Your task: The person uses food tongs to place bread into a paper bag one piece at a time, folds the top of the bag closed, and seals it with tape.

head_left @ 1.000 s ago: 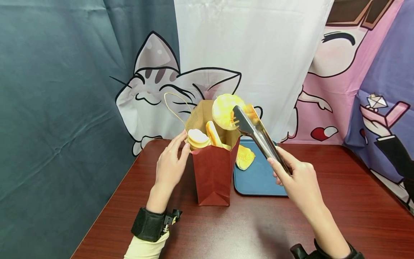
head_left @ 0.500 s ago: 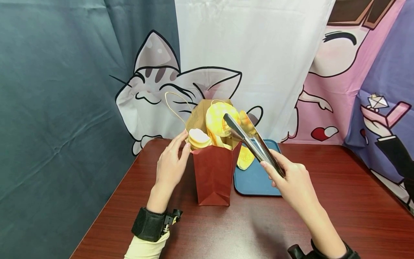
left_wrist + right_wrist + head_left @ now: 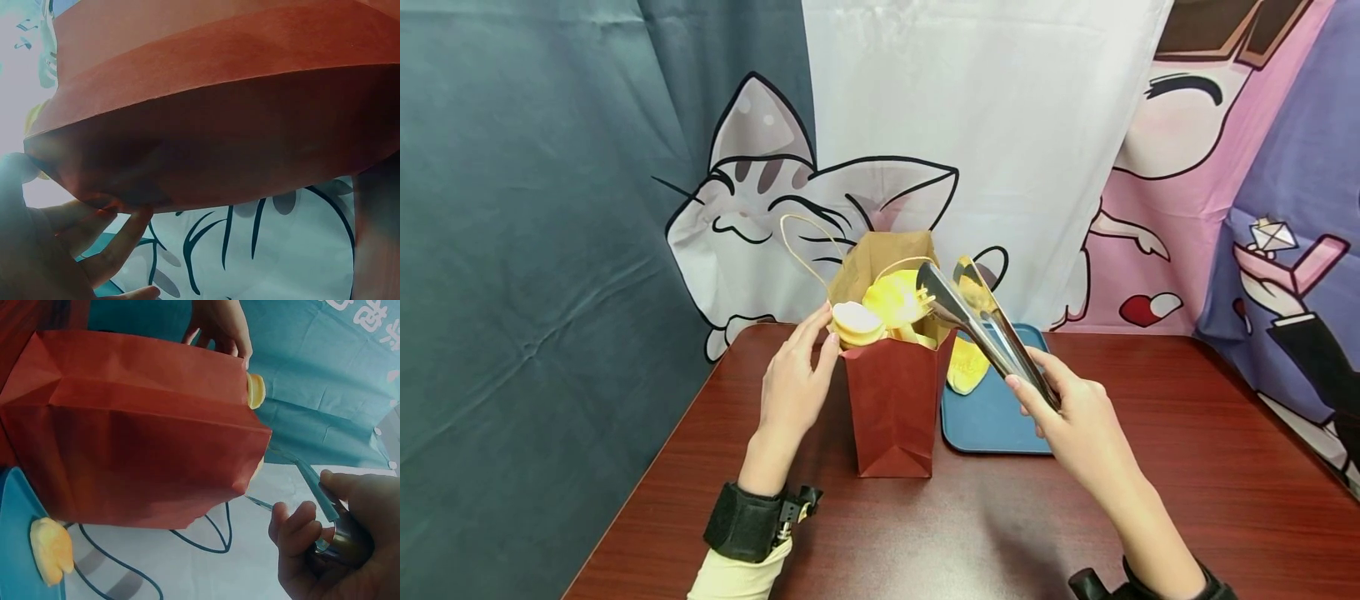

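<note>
My left hand pinches the upper left edge of a red paper bag, thumb and fingers on different sides of its corner in the left wrist view. My right hand grips metal tongs, whose tips stand apart over the bag's right rim. A round yellow bread piece sits in the bag's mouth, just left of the tong tips. Beside it a pale-topped round bun shows above the rim near my left fingertips. The bag stands upright; its lower contents are hidden.
A blue tray lies right of the bag, partly behind it, with a yellow bread piece on it. A loop handle rises from the bag's left side. Printed cloth hangs behind the brown table.
The tongs have moved left over the bag and spread apart. The round yellow bread has left them and dropped lower into the bag's mouth. My left hand stays at the bag's edge.
</note>
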{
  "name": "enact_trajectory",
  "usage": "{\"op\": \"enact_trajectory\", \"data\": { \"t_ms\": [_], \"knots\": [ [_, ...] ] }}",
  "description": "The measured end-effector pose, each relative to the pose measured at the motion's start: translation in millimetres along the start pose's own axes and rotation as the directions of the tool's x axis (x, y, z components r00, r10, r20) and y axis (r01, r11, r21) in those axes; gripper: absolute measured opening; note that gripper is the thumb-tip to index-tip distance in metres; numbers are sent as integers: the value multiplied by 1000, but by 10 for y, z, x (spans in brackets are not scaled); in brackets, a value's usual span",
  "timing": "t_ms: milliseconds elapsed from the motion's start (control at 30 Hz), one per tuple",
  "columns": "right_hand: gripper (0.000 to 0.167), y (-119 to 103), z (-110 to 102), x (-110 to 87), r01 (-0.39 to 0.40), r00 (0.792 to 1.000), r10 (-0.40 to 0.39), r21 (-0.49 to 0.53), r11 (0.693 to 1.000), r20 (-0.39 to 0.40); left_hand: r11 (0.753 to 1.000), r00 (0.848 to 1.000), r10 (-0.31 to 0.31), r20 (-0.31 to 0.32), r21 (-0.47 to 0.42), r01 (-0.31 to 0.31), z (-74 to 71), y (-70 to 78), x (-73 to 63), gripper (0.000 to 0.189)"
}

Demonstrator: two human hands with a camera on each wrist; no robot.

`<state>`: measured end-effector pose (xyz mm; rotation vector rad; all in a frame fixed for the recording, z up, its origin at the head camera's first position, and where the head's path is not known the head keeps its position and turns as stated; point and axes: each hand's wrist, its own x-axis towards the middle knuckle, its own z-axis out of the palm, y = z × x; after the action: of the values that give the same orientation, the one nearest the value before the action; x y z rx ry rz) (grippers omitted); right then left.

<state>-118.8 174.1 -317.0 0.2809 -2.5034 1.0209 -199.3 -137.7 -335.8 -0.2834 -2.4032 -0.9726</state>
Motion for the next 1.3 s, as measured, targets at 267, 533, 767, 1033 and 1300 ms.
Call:
{"op": "enact_trajectory", "data": {
  "t_ms": [267, 533, 767, 1033, 1300],
  "knots": [
    [38, 145, 11, -10, -31, 998, 32, 21, 999, -58, 1000, 1000, -1, 0, 4, 1, 1, -1, -2, 47],
    [39, 349, 51, -7, -84, 994, 88, 64, 994, -65, 1000, 1000, 3, 6, 4, -3, 7, 11, 7, 47],
    [35, 300, 75, 5, 92, 985, -79, 81, 992, -153, 1000, 1000, 22, -6, 2, -22, 7, 10, 8, 50],
    [50, 30, 109, 208, 280, 926, -329, -248, 927, -185, 999, 998, 44, -46, -2, -44, 38, 25, 26, 51],
    [50, -48, 89, 284, 207, 937, -279, -307, 929, -210, 999, 998, 37, -42, -12, -37, 62, 57, 46, 52]
  ]
}}
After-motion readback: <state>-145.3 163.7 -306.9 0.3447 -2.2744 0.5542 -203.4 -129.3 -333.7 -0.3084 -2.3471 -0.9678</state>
